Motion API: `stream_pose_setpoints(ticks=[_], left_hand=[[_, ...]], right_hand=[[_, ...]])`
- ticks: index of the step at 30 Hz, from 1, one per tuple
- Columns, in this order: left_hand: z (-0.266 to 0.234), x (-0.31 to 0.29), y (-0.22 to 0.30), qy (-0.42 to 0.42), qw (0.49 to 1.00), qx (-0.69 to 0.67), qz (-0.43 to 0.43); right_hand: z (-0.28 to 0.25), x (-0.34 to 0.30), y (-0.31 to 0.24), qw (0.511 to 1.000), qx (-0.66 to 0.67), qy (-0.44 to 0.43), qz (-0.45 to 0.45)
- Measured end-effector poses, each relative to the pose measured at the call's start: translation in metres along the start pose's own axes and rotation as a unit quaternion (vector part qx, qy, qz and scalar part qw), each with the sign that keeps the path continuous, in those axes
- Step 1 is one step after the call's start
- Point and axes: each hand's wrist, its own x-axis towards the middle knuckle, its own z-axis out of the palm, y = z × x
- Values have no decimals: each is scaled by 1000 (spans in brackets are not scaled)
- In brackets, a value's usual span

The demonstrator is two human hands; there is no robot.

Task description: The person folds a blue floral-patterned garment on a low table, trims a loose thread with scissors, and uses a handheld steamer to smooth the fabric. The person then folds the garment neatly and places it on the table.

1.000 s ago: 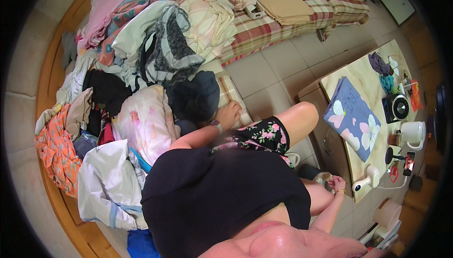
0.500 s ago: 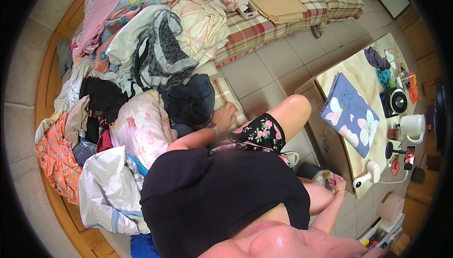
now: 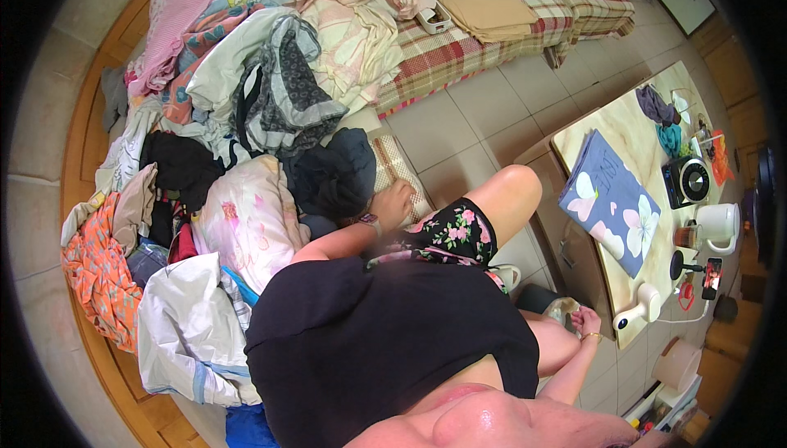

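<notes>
My left hand [image 3: 393, 204], with a watch at its wrist, lies on the checked seat mat [image 3: 398, 161] beside my thigh. Its fingers rest loosely on the mat and hold nothing that I can see. A dark grey cloth [image 3: 332, 171] is bunched right next to it. On the other side, my right hand [image 3: 584, 322], wearing a bracelet, is by my knee with its fingers curled together. Close to its fingertips is the pale plastic liner [image 3: 562, 309] of a dark bin [image 3: 534, 297]; whether they grip the liner is too small to tell.
A big heap of clothes and bedding [image 3: 279, 87] covers the left side. At right, a marble-top table [image 3: 566, 140] bears a folded blue flowered cloth [image 3: 611, 202], a white kettle [image 3: 718, 227], a black round-dialled device [image 3: 687, 181] and a white handheld device [image 3: 639, 307]. Behind stands a plaid-covered bench [image 3: 467, 59].
The whole view has shifted very slightly. Both hands stay in the same places.
</notes>
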Motion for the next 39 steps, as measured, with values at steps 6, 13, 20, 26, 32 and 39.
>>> stream_pose_setpoints(ticks=[6,13,20,26,32,39], left_hand=[[2,2,2,-7,1000,-1,-8],[3,1,-1,-19,1000,3,-17],[0,-5,-2,-56,997,29,-38],[3,-1,-2,-8,1000,2,8],[10,-5,-7,11,1000,14,15],[4,-5,-4,1,1000,24,5]], right_hand=[[-2,-6,1,1000,-3,7,1],[2,-5,0,1000,11,2,0],[12,3,-1,978,-197,-49,-49],[11,12,0,918,-370,-133,-52],[17,11,-9,885,-440,-143,-44],[3,20,24,900,-394,-82,-165]])
